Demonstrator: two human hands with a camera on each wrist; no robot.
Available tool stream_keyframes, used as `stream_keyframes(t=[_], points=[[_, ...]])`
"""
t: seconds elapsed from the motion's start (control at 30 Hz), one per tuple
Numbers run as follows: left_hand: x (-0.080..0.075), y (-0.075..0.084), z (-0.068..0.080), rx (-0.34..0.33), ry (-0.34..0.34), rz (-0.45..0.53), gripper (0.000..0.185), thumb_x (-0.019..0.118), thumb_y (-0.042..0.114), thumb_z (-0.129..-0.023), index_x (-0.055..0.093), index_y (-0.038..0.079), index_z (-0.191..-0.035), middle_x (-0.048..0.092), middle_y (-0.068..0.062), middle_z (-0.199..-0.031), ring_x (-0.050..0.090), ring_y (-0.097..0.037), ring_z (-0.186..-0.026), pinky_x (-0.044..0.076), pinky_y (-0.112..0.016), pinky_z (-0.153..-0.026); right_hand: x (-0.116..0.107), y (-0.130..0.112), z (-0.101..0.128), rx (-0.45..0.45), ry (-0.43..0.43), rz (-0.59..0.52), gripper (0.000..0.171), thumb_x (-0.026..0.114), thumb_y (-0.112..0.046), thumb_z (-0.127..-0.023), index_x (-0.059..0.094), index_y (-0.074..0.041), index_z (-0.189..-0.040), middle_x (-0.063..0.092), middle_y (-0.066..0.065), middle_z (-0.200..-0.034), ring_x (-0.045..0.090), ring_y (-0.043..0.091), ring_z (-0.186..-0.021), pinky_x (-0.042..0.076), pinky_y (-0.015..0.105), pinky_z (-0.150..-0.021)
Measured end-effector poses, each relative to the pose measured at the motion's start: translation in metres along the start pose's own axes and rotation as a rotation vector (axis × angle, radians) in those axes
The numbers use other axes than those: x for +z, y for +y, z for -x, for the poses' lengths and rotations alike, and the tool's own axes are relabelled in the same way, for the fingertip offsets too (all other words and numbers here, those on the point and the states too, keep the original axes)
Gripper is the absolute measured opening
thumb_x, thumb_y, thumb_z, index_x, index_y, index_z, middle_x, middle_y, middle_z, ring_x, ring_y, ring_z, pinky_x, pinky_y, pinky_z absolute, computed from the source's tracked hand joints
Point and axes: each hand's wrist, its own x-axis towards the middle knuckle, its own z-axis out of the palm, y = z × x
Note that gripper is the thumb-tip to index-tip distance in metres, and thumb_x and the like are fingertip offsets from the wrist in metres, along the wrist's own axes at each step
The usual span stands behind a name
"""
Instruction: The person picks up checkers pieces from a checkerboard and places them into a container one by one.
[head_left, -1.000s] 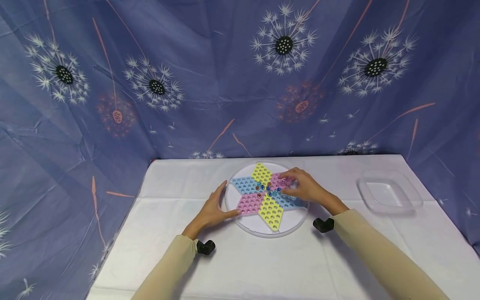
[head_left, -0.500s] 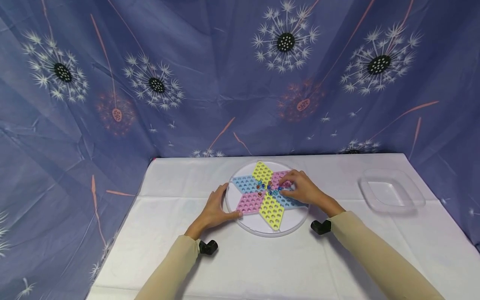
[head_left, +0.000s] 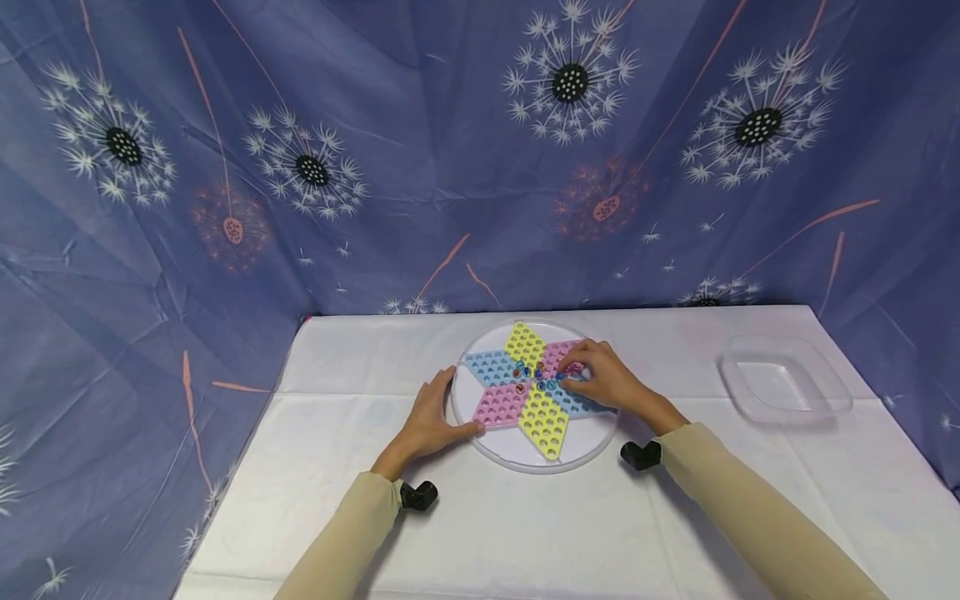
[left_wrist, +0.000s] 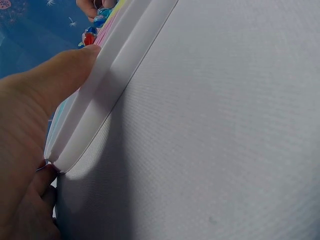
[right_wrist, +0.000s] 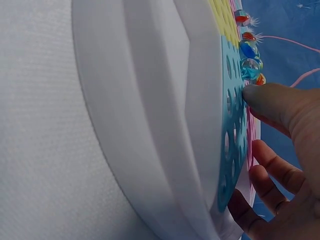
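Observation:
A round white Chinese checkers board [head_left: 585, 442] with a star of yellow, pink and blue points lies on the table. Several glass marbles [head_left: 540, 375] sit around its centre; blue and red ones [right_wrist: 248, 49] stand out in the right wrist view. My left hand [head_left: 427, 421] rests at the board's left edge, thumb [left_wrist: 75, 70] laid over the rim and fingers spread along its outer side. Over the board's right side, my right hand [head_left: 611, 379] pinches a blue marble [head_left: 560, 377] between thumb and forefinger. Its other fingers [right_wrist: 275, 170] curve beside the blue point.
A clear plastic container [head_left: 783, 383] stands on the white tablecloth [head_left: 675, 533] at the right. A blue curtain [head_left: 435, 158] with dandelion prints hangs close behind the table and along its left side. Each wrist carries a small black camera [head_left: 641, 455].
My right hand has shifted slightly left and down over the board, its thumb and forefinger closing in near the blue marble. The left hand stays at the rim.

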Motion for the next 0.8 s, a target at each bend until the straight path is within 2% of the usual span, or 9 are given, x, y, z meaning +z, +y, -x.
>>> stream_keyframes(t=[0.23, 0.47, 0.6, 0.8], points=[[-0.001, 0.003, 0.001, 0.000, -0.001, -0.002, 0.113, 0.087, 0.042, -0.079, 0.022, 0.004, -0.163, 0.026, -0.018, -0.167, 0.018, -0.036, -0.156, 0.005, -0.047, -0.130, -0.002, 0.000, 0.001, 0.002, -0.005, 0.000, 0.018, 0.083, -0.016, -0.087, 0.079, -0.013, -0.104, 0.062, 0.015, -0.119, 0.050, 0.035, -0.108, 0.043, 0.052, -0.095], [0.000, 0.004, 0.001, 0.002, 0.005, 0.000, 0.112, 0.087, 0.043, -0.079, 0.024, 0.003, -0.162, 0.028, -0.018, -0.166, 0.019, -0.036, -0.155, 0.005, -0.047, -0.130, -0.012, -0.003, -0.003, -0.029, 0.003, -0.049, 0.018, 0.083, -0.015, -0.087, 0.079, -0.012, -0.104, 0.066, 0.013, -0.117, 0.055, 0.036, -0.110, 0.044, 0.055, -0.098], [-0.001, 0.005, 0.002, 0.006, 0.011, 0.011, 0.112, 0.088, 0.042, -0.078, 0.025, 0.002, -0.162, 0.029, -0.019, -0.165, 0.020, -0.037, -0.155, 0.006, -0.048, -0.129, -0.022, -0.004, -0.006, -0.074, 0.032, -0.088, 0.019, 0.084, -0.013, -0.086, 0.078, -0.011, -0.104, 0.067, 0.012, -0.114, 0.059, 0.038, -0.110, 0.048, 0.059, -0.096], [0.000, 0.004, 0.003, -0.002, 0.013, 0.005, 0.112, 0.087, 0.045, -0.078, 0.025, 0.004, -0.162, 0.028, -0.019, -0.166, 0.020, -0.038, -0.155, 0.007, -0.050, -0.129, -0.037, -0.010, -0.009, -0.078, 0.053, -0.100, 0.020, 0.083, -0.011, -0.087, 0.077, -0.012, -0.106, 0.066, 0.015, -0.117, 0.061, 0.042, -0.109, 0.055, 0.056, -0.086]])
